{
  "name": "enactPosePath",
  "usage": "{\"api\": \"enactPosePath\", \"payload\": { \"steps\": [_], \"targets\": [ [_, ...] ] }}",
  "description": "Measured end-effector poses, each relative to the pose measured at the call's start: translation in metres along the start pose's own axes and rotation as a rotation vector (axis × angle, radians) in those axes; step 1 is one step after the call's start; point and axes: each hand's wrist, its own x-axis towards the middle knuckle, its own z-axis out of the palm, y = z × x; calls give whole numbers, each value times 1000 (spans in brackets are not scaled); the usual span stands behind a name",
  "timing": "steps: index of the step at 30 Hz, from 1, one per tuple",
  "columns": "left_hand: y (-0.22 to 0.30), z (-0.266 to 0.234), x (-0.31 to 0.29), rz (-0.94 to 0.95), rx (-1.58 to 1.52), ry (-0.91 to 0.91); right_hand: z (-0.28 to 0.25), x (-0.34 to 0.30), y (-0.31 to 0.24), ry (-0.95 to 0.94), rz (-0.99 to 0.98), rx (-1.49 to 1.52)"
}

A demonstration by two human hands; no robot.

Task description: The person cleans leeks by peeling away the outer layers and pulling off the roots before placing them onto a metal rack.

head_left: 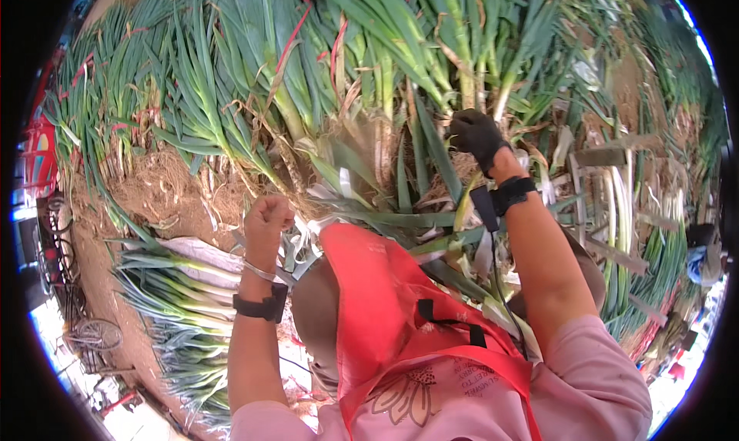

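Bare and curled into a fist, my left hand (268,216) is beside the root end of a long green onion (258,164). What its fingers hold, if anything, is hidden. My right hand (471,137), in a dark glove, is closed at the lower stalks of upright green onions (465,87). Its fingertips are turned away, so I cannot make out what is in them. Loose green leaves (408,219) and pale peelings lie between my hands, in front of my red apron (369,287).
Dense bunches of green onions (254,48), some with red ties, stand along the far side. A pile of trimmed onions (185,302) lies at the left. At the right are a wooden frame (600,158) and more onions (666,248). A bicycle (96,335) stands far left.
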Motion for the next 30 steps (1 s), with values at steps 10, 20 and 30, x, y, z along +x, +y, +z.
{"api": "enactPosePath", "payload": {
  "steps": [10,20,30],
  "targets": [
    [-58,24,85,-80,75,25,160,57,32,263,256,-641],
    [-61,36,123,-65,143,-98,26,18,-14,126,69,320],
    [17,188,161,1123,768,-415,43,-2,-43,-90,129,500]
  ]
}}
